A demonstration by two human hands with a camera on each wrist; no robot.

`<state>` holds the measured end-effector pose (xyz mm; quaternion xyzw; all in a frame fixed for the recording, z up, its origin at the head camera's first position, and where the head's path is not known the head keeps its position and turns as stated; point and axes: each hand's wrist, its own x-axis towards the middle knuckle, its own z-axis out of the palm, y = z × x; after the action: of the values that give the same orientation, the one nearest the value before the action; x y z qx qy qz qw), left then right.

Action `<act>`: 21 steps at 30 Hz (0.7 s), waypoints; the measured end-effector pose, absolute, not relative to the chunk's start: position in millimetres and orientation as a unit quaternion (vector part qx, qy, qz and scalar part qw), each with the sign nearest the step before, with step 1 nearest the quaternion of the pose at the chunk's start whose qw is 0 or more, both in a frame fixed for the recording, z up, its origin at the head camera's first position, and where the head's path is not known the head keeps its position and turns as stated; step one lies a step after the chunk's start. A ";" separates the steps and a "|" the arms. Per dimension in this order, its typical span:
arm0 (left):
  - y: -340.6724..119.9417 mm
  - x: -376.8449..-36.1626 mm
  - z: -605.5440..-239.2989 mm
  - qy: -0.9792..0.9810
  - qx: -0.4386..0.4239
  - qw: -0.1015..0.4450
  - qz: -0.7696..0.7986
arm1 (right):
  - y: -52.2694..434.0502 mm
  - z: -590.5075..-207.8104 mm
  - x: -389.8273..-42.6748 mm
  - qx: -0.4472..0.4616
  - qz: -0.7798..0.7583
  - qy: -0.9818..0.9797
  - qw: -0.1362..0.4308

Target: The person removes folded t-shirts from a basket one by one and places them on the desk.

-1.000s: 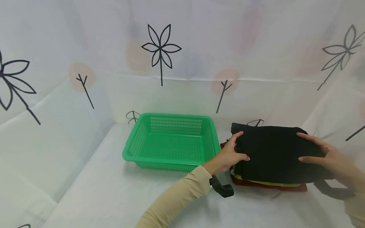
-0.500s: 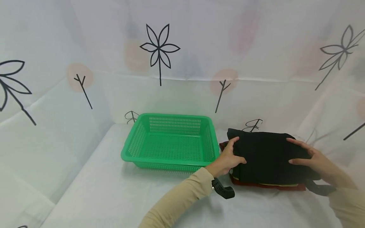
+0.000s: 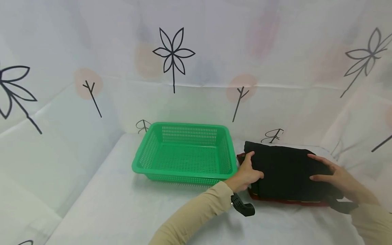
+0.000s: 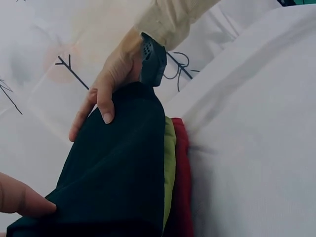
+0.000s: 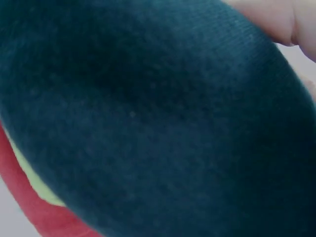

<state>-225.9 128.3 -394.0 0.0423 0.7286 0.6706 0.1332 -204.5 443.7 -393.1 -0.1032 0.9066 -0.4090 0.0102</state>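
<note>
A folded black cloth (image 3: 283,173) lies on a stack of other folded cloth at the right of the table. My left hand (image 3: 245,176) grips its left end, thumb and index finger over the top. At the opposite end my right hand (image 3: 343,179) holds the cloth the same way; the fingers beneath are hidden. Under the black cloth, the left wrist view shows the edges of a yellow-green cloth (image 4: 170,163) and a red cloth (image 4: 182,168). Dark fabric (image 5: 148,123) fills most of the right wrist view, with part of a finger at upper right.
A green plastic basket (image 3: 185,175) with perforated walls stands left of the stack, close to my left hand; nothing shows inside it. White sheeting (image 3: 107,204) covers the table. A patterned white curtain (image 3: 199,61) rises behind and at both sides.
Both hands have lowered the black cloth onto the stack, shifting it slightly left. Less of the yellow-green and red edges now shows in front. The basket has stayed in place.
</note>
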 end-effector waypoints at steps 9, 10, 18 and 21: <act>129.2 -225.2 -387.9 0.776 0.036 0.123 0.617 | 448.2 -395.6 -204.9 -0.099 -0.383 0.918 -0.001; 128.3 -224.8 -386.6 0.783 0.039 0.122 0.609 | 448.6 -395.0 -204.7 -0.095 -0.371 0.924 0.001; 93.8 -221.2 -367.6 0.803 0.139 0.125 0.566 | 451.7 -391.3 -197.3 -0.121 -0.300 0.945 -0.051; 67.4 -220.8 -356.0 0.781 0.191 0.139 0.577 | 452.6 -388.3 -190.9 -0.104 -0.274 0.952 -0.086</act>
<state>-220.8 67.4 -356.0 0.1911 0.7815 0.5774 0.1391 -190.9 452.6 -388.3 -0.1039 0.9523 -0.2738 -0.0862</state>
